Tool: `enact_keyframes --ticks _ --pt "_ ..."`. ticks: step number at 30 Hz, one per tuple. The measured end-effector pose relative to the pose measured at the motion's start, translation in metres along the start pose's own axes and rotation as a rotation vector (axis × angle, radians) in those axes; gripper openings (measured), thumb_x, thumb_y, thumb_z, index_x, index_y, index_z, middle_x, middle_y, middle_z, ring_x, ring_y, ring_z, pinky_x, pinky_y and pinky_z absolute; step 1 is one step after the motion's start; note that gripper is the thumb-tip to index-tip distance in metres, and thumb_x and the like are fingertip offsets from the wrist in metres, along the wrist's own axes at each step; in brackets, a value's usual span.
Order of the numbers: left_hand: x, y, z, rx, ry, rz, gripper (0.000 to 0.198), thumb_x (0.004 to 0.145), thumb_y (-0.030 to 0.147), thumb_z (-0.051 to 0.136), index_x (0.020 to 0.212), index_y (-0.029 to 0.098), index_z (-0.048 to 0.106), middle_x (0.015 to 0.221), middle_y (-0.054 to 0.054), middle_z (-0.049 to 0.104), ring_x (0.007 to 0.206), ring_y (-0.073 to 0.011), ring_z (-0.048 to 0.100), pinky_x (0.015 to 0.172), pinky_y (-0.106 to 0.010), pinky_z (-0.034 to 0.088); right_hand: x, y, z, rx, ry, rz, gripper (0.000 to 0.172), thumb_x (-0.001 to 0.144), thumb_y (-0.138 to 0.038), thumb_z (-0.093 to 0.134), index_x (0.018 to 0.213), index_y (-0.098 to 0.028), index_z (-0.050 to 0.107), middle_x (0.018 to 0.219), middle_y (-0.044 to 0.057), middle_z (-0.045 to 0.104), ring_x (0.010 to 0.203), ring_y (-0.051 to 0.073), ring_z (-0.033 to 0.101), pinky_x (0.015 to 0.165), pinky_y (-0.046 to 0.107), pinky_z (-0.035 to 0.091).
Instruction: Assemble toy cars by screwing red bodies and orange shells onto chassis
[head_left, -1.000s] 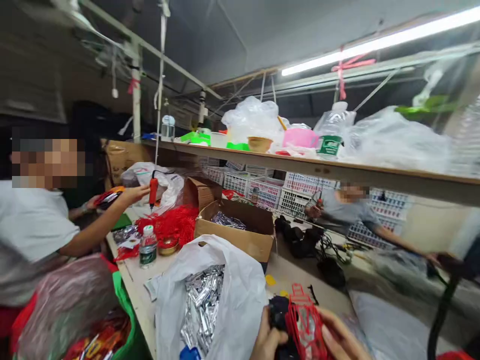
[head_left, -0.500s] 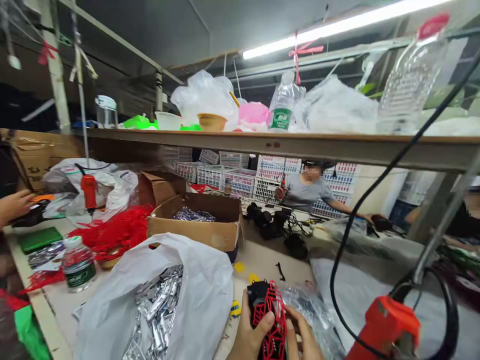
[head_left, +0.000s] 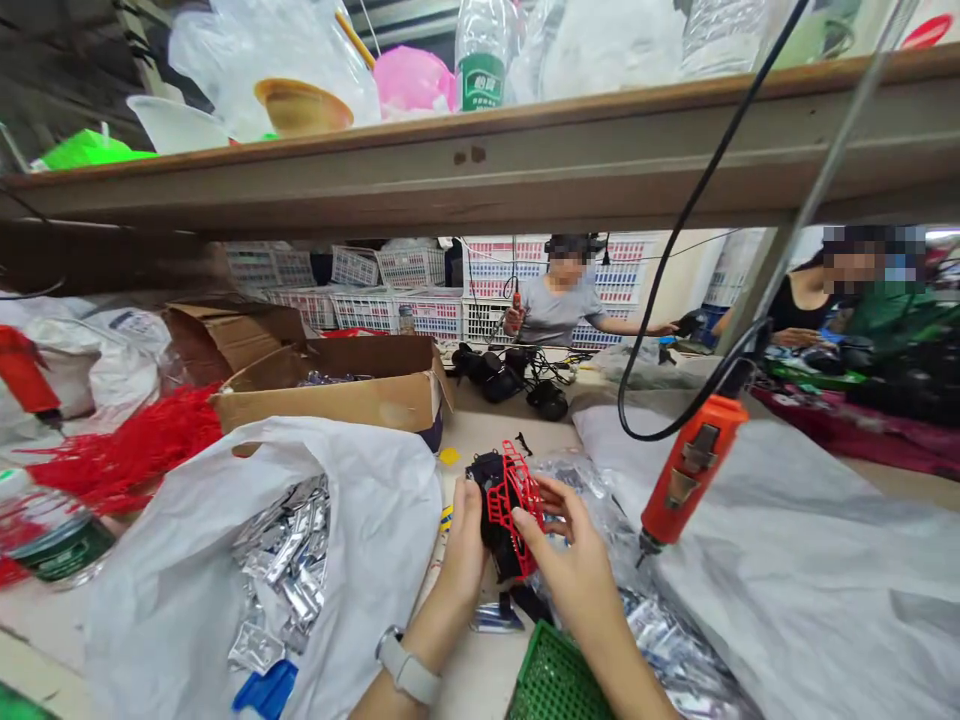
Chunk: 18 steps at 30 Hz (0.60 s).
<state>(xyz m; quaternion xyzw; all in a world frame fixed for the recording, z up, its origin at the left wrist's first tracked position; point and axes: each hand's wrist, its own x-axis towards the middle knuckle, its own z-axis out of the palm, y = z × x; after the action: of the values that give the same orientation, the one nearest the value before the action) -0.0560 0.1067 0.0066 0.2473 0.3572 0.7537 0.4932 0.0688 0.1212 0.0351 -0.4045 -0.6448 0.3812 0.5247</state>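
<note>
Above the bench, both hands hold a black toy car body (head_left: 489, 475) that carries a red lattice frame (head_left: 516, 475). My left hand (head_left: 461, 545), with a pale watch on its wrist, grips the black left side. The right hand (head_left: 566, 540) has its thumb on the red frame and its fingers curled around the right edge. To the left, an open white bag (head_left: 375, 520) holds many silvery foil packets (head_left: 289, 560). Below my right forearm is a green mesh basket (head_left: 551, 670), partly hidden.
An orange electric screwdriver (head_left: 694, 470) hangs at right on a black cable. A cardboard box (head_left: 337, 405) and red strands (head_left: 142, 450) lie behind the bag. A shelf (head_left: 525, 150) crosses overhead. Across the bench sits a person in grey (head_left: 559, 305), with another at right.
The view has tilted down and turned right, showing my forearms and the green basket. The toy car body stays in both hands, now higher in view.
</note>
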Motion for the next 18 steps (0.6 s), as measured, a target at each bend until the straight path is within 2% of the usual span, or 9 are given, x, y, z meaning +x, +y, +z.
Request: enact_keyframes --ticks 3,5,8,10,13,15,18 --pt "-0.005 0.004 0.005 0.006 0.053 -0.010 0.063 0.085 0.057 0.076 0.139 0.029 0.061 0.159 -0.005 0.054 0.158 -0.0244 0.029 0.126 -0.034 0.028 0.004 -0.002 -0.002 0.029 0.005 0.029 0.065 0.076 -0.063 0.072 0.122 -0.018 0.065 0.115 0.015 0.073 0.097 0.030 0.070 0.086 0.046 0.059" --pt "-0.009 0.006 0.010 -0.001 0.070 -0.047 0.060 0.088 0.055 0.074 0.141 0.029 0.060 0.160 -0.005 0.053 0.156 -0.0246 0.033 0.124 -0.035 0.032 0.005 -0.002 -0.002 0.020 -0.003 0.036 0.065 0.074 -0.063 0.073 0.120 -0.018 0.066 0.112 0.015 0.073 0.090 0.029 0.069 0.084 0.046 0.058" --pt "-0.014 0.012 0.019 -0.026 0.053 -0.149 0.054 0.098 0.052 0.059 0.146 0.028 0.054 0.157 -0.008 0.056 0.148 -0.0266 0.048 0.118 -0.040 0.043 0.004 -0.001 -0.002 0.007 -0.007 0.031 0.060 0.073 -0.058 0.074 0.118 -0.019 0.067 0.110 0.013 0.073 0.087 0.027 0.068 0.081 0.045 0.058" --pt "-0.018 0.019 0.024 -0.037 0.023 -0.236 0.051 0.104 0.051 0.045 0.144 0.022 0.056 0.147 -0.012 0.065 0.138 -0.0291 0.059 0.113 -0.044 0.049 0.004 0.000 -0.002 -0.013 -0.010 0.010 0.056 0.073 -0.055 0.075 0.117 -0.021 0.068 0.110 0.011 0.073 0.086 0.026 0.067 0.081 0.043 0.057" --pt "-0.022 0.028 0.029 -0.054 -0.026 -0.324 0.061 0.105 0.058 0.032 0.137 0.016 0.062 0.130 -0.018 0.074 0.125 -0.0334 0.068 0.106 -0.049 0.054 0.004 0.002 -0.002 -0.059 -0.006 -0.047 0.051 0.074 -0.052 0.077 0.115 -0.022 0.069 0.108 0.009 0.073 0.084 0.025 0.065 0.082 0.043 0.056" --pt "-0.024 0.032 0.029 -0.059 -0.056 -0.348 0.062 0.102 0.062 0.040 0.140 0.017 0.059 0.125 -0.017 0.076 0.119 -0.0336 0.071 0.103 -0.050 0.055 0.004 0.003 -0.002 -0.075 -0.006 -0.076 0.049 0.075 -0.052 0.077 0.114 -0.023 0.069 0.107 0.009 0.072 0.083 0.025 0.064 0.082 0.041 0.055" --pt "-0.026 0.030 0.028 -0.046 -0.098 -0.320 0.069 0.087 0.058 0.073 0.143 0.024 0.052 0.124 -0.012 0.076 0.116 -0.0311 0.072 0.102 -0.046 0.056 0.003 0.004 -0.002 -0.087 0.002 -0.102 0.048 0.078 -0.054 0.076 0.114 -0.023 0.069 0.106 0.008 0.069 0.081 0.024 0.061 0.078 0.039 0.054"
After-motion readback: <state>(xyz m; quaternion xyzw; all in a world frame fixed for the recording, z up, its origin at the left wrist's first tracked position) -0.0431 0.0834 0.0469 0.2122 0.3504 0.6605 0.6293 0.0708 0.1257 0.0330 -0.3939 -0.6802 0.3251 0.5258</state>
